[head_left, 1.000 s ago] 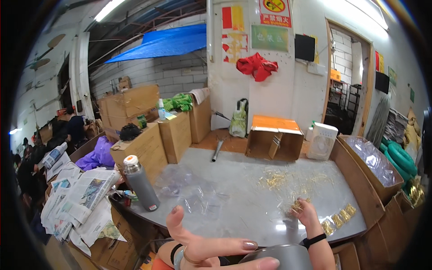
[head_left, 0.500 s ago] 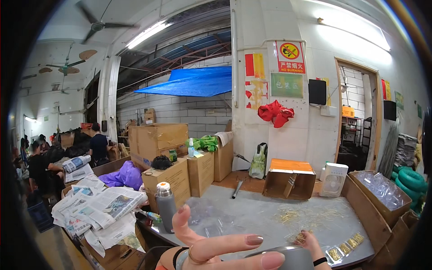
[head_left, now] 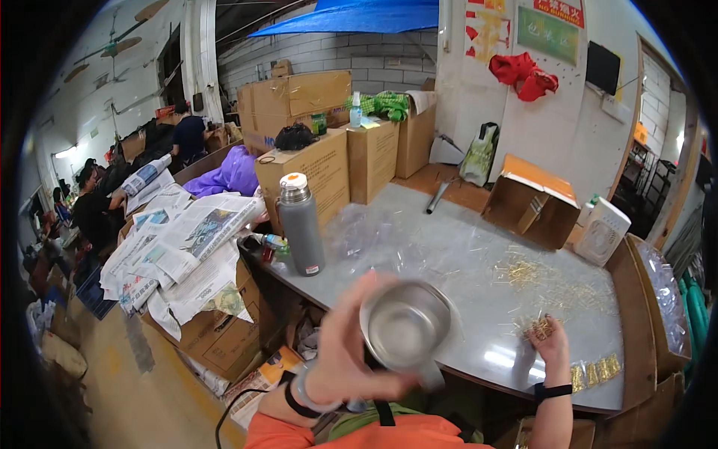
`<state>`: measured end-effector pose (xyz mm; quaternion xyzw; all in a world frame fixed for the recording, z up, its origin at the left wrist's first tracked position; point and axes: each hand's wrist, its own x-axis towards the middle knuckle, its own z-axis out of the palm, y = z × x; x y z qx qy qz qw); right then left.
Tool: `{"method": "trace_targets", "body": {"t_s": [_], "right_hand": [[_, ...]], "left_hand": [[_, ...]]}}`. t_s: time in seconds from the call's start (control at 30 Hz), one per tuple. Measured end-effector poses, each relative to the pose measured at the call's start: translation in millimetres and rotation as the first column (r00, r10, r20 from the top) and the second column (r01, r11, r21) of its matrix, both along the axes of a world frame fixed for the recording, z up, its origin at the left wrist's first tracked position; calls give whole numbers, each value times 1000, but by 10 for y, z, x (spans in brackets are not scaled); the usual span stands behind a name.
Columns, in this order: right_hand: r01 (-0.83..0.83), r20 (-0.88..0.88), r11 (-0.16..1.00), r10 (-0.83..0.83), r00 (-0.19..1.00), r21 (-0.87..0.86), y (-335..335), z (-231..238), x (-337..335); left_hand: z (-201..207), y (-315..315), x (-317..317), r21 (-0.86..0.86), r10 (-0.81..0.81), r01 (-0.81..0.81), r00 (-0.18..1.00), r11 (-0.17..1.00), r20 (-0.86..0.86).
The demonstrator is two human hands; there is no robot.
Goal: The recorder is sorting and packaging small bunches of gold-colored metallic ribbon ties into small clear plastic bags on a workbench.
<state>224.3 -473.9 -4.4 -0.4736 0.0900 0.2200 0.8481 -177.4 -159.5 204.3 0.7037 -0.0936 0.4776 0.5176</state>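
Note:
My left hand [head_left: 340, 359] is wrapped round a metal cup [head_left: 407, 329], seen from above with its shiny inside showing. Motion blurs both a little, and no contents can be made out in the cup. At the right, my right hand [head_left: 553, 348] rests on the grey table [head_left: 464, 329] with its fingers closed round a small bunch of thin golden pins [head_left: 538, 328]. Beyond that hand lies a loose heap of golden pins [head_left: 523, 271]. Small clear packs of golden pins [head_left: 596, 372] line up beside my right wrist. A grey thermos flask [head_left: 301, 232] stands upright at the table's left edge.
Newspapers [head_left: 179, 247] cover a carton on the left. Cardboard boxes [head_left: 307, 179] stand behind the flask, clear plastic bags [head_left: 374, 236] lying nearby. An open carton [head_left: 531, 202] and a white fan [head_left: 602, 232] are at the back right. Two people are at the far left.
The view has tipped downward. My left hand has lowered the cup from close to the camera, so its inside now shows. My right hand stays by the pins.

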Motion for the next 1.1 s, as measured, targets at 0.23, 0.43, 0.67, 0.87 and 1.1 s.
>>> {"method": "trace_targets", "body": {"t_s": [0.23, 0.43, 0.67, 0.87, 1.1], "right_hand": [[11, 76, 1000, -12, 997, 17, -172, 15, 5], [8, 86, 1000, -7, 996, -7, -136, -2, 42], [39, 84, 999, -36, 996, -28, -104, 76, -28], [47, 104, 999, -44, 994, -24, -96, 114, -88], [13, 104, 999, -17, 994, 44, -67, 147, -62]], "left_hand": [[183, 1632, -159, 68, 600, -640, 671, 765, -435], [739, 2797, -193, 832, 931, -457, 321, 315, -176], [987, 3077, 444, 996, 915, 41, 393, 81, -90], [856, 3021, 809, 984, 942, 180, 333, -11, -50], [726, 2817, 721, 981, 924, 165, 382, -105, 34]]}}
